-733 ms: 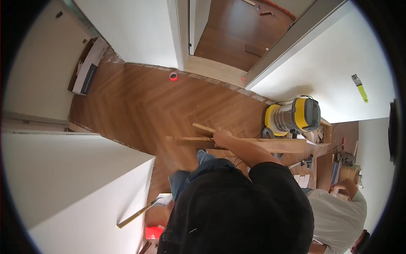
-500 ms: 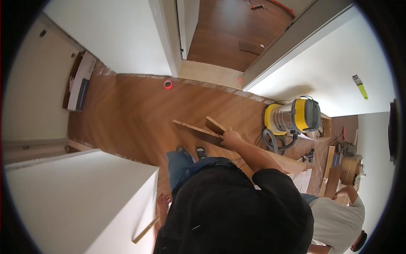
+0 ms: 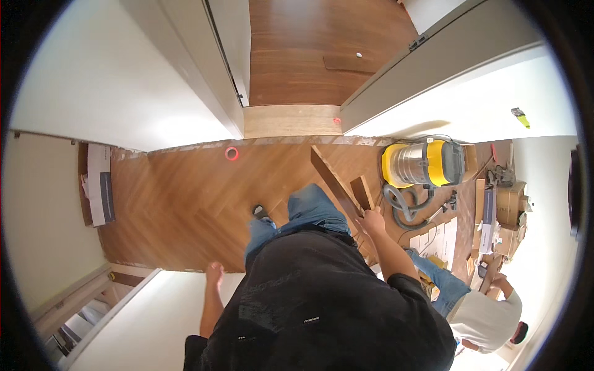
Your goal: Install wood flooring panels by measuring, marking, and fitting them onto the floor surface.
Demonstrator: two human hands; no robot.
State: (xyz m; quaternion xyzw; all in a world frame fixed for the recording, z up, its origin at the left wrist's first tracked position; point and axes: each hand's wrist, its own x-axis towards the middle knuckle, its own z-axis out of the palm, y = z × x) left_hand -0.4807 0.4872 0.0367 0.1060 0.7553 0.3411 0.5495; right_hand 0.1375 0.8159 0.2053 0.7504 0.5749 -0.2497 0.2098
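My right hand (image 3: 371, 221) is wrapped round two brown wooden floor planks, gripping them near their lower ends. The longer plank (image 3: 334, 179) slants up and to the left over the floor. Beside it, the shorter plank (image 3: 361, 190) points upward. My left hand (image 3: 215, 272) hangs out to the left with its fingers curled in, and no object shows in it. It is nearest the white wall panel (image 3: 185, 297) at the lower left. Below my body, one dark shoe (image 3: 260, 212) stands on the herringbone wood floor (image 3: 185, 191).
A yellow and steel vacuum cleaner (image 3: 411, 164) with a grey hose stands at the right. A red tape roll (image 3: 231, 153) lies near a doorway threshold (image 3: 291, 120). Boxes (image 3: 99, 185) lean at the far left. A co-worker in a white shirt (image 3: 489, 318) bends among cartons (image 3: 510, 204) at lower right.
My body has turned and stepped forward. The planks in my right hand have swung to the right and point more steeply upward. My left hand has swung out to the left.
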